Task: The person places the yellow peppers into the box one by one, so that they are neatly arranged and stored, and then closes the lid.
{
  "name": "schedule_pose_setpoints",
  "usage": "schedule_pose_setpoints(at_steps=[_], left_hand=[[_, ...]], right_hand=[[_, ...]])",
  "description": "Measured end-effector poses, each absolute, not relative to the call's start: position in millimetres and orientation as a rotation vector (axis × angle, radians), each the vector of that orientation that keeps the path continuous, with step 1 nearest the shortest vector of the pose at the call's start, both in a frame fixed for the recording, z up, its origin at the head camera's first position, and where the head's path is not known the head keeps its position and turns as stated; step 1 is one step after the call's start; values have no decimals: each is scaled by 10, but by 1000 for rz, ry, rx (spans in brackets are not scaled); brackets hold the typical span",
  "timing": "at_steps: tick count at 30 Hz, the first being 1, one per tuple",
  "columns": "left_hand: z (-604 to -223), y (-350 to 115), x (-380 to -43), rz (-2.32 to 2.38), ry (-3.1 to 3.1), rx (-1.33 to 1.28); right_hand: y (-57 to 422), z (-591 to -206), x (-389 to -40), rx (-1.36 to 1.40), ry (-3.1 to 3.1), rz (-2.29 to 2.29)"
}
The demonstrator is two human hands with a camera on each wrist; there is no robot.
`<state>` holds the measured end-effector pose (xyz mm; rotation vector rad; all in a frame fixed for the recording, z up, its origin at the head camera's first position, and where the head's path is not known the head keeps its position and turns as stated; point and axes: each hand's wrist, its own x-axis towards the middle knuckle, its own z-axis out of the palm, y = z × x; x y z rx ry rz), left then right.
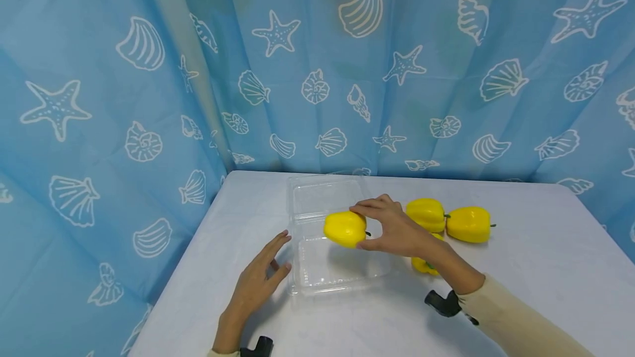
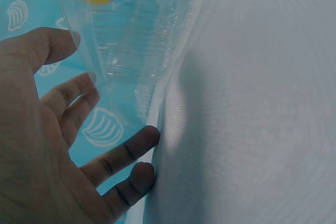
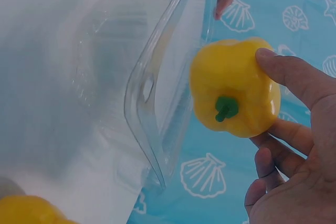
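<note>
A yellow bell pepper (image 1: pixel 344 229) with a short green stem is held up over a clear plastic clamshell box (image 1: pixel 317 285). My right hand (image 1: pixel 392 228) pinches it between thumb and fingers; in the right wrist view the pepper (image 3: pixel 231 85) is beside the box's rim. At the box's left side is my left hand (image 1: pixel 258 282), its fingers spread and relaxed. In the left wrist view the thumb and some fingertips of that hand (image 2: pixel 58 129) are at the box's edge (image 2: pixel 79 35); whether they touch it I cannot tell.
Several more yellow bell peppers (image 1: pixel 468 225) lie to the right of the box, one partly hidden behind my right forearm. A white cloth covers the table (image 1: pixel 536 291). Blue curtains (image 1: pixel 317 59) with white shell prints hang behind and to the left.
</note>
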<state>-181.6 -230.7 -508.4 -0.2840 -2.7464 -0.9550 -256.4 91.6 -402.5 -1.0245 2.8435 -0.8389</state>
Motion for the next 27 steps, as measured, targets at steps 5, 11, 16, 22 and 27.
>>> schedule_pose_setpoints(at_steps=[5, 11, 16, 22, 27], left_hand=[[-5080, -2299, -1809, -947, -2747, -278], [-5080, -2310, -1803, -948, -2742, -289], [-5083, -2313, -1804, -953, -2731, -298], [-5087, -2312, -1806, -947, -2732, -297], [-5091, -2316, -1806, -947, -2735, -298]], right_hand=[[862, -4042, -2577, -1044, 2820, -857], [799, -4067, -2603, -1068, 2811, -859], [757, -4102, -2639, -1086, 2800, -854], [706, -4136, -2671, -1081, 2777, -854], [659, -4157, -2690, -1106, 2757, -866]])
